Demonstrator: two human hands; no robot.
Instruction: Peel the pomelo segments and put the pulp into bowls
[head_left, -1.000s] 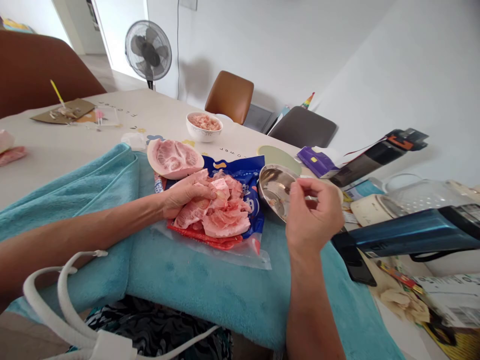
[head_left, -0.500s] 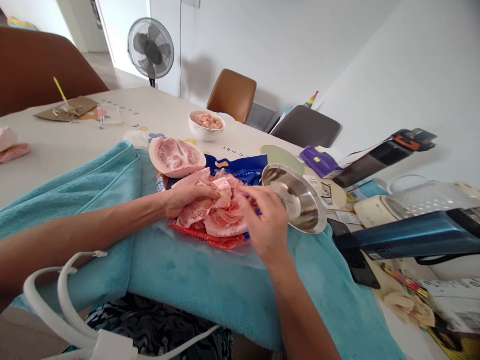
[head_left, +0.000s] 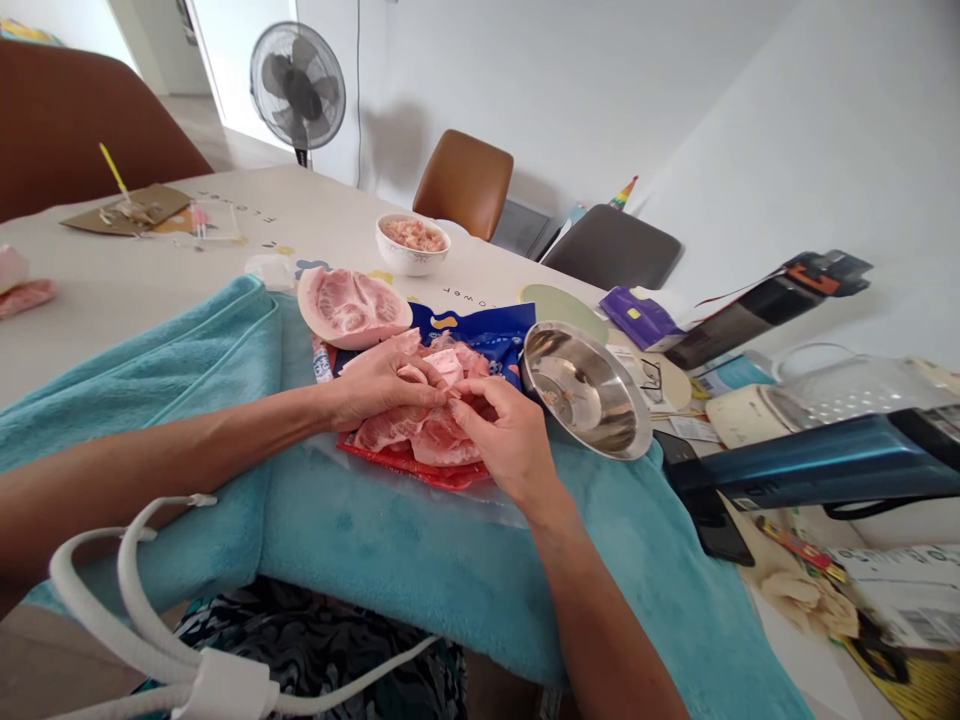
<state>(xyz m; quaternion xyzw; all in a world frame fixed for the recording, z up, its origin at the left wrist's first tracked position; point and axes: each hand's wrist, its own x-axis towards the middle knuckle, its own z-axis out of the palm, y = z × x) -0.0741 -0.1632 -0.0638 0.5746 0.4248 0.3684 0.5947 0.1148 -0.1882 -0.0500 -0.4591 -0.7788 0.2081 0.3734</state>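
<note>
My left hand (head_left: 390, 383) is closed on a piece of pink pomelo (head_left: 446, 366). Against its fingertips, my right hand (head_left: 506, 430) pinches at the same piece. Below both hands, loose pomelo skins (head_left: 442, 445) lie heaped on a red and blue plastic bag (head_left: 480, 325). Just behind the left hand rests a hollow half of pomelo rind (head_left: 356, 305), its inside facing up. A steel bowl (head_left: 589, 390) sits tilted to the right of the right hand, with a few small bits in it.
A turquoise towel (head_left: 390, 560) covers the table's near side. Farther back stands a white bowl (head_left: 412, 262) of pomelo flesh. Along the right are a phone (head_left: 720, 530), a blue bottle (head_left: 832, 465), a dark bottle (head_left: 750, 315) and glasses (head_left: 651, 380). White cables (head_left: 127, 600) hang at lower left.
My right hand has moved left from beside the pile, and its fingertips now meet my left hand's at the pomelo piece. The left hand stays nearly in place.
</note>
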